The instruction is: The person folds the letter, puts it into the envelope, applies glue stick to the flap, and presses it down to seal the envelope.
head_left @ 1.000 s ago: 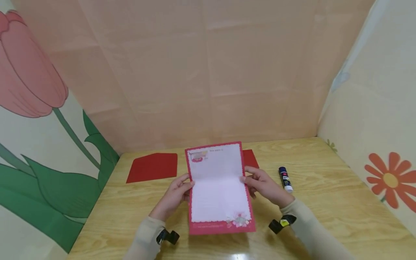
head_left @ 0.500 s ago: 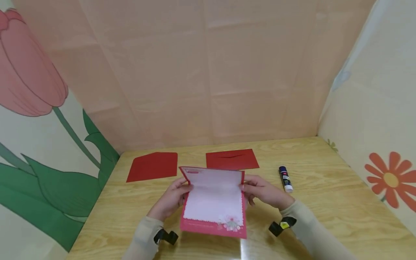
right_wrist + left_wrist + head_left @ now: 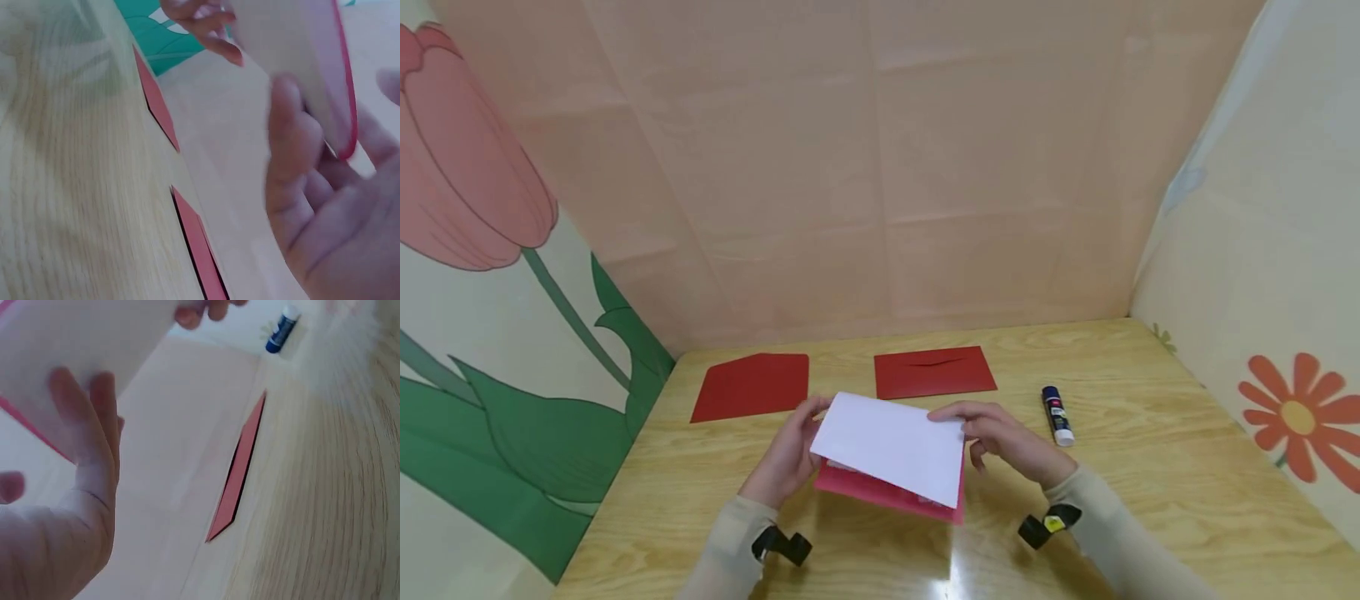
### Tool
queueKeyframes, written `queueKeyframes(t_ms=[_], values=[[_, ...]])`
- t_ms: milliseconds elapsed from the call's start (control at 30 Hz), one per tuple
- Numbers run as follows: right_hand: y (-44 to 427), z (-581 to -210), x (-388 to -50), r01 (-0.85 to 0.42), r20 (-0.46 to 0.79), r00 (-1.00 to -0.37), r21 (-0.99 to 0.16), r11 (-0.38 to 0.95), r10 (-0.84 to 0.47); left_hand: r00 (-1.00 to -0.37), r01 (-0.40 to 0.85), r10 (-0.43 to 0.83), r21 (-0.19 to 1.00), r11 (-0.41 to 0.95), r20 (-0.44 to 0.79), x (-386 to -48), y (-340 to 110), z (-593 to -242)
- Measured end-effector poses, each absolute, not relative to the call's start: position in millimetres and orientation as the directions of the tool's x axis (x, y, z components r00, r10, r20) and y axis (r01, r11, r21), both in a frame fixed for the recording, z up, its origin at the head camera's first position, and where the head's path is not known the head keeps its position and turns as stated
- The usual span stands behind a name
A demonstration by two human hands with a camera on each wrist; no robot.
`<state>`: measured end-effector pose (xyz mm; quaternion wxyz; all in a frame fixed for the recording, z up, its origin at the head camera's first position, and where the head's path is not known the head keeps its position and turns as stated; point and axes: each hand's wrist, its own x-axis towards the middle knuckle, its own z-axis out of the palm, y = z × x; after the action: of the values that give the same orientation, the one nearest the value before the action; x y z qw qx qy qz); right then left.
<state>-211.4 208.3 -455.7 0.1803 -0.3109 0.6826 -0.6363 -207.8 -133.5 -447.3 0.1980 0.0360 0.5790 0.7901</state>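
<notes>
A letter sheet (image 3: 891, 446), bent over so its plain white back faces up, hangs between both hands above the table in the head view. Its pink-bordered lower half sticks out underneath, and the two halves stand slightly apart. My left hand (image 3: 790, 454) grips the sheet's left side, with the fingers (image 3: 78, 412) lying against the white paper in the left wrist view. At the other end my right hand (image 3: 1011, 442) holds the right side near the fold. Its index finger rests on the white top, while the other fingers (image 3: 297, 137) curl by the edge.
Two red envelopes lie farther back on the wooden table (image 3: 1120, 492): a left envelope (image 3: 751, 385) with its flap spread and a right envelope (image 3: 934, 373) with its flap down. A glue stick (image 3: 1057, 415) with a dark blue body lies right of my right hand.
The sheet was spread with its printed side toward me; its upper half has come down toward me over the lower half. The right index finger has shifted onto the white back.
</notes>
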Motion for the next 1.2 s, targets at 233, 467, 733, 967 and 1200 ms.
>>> queueKeyframes(t_ms=[233,467,733,967,1200], values=[[201.0,-459.3,-210.8,-0.167,0.104,-0.932,-0.973,0.157,-0.346,-0.926,-0.223,0.369,0.900,-0.375,-0.076,-205.3,-128.3,-445.3],[193.1,-458.6,-211.8,-0.098,0.076,-0.975,-0.991,0.095,-0.208,-0.973,-0.124,0.225,0.942,-0.312,-0.054,-204.6,-110.8,-453.1],[186.6,-464.4,-209.3,-0.051,0.000,-0.957,-0.985,0.166,-0.290,-1.000,-0.030,0.014,0.967,-0.253,-0.028,-204.6,-100.1,-453.3],[179.7,-459.0,-205.5,-0.134,-0.009,-0.926,-0.926,0.353,-0.377,-0.993,0.115,0.034,0.993,-0.030,0.116,-199.8,-93.2,-445.9],[173.0,-441.4,-204.0,-0.234,0.128,-0.937,-0.921,0.311,-0.326,-0.967,0.203,0.180,0.974,0.103,0.183,-191.1,-85.5,-436.3]])
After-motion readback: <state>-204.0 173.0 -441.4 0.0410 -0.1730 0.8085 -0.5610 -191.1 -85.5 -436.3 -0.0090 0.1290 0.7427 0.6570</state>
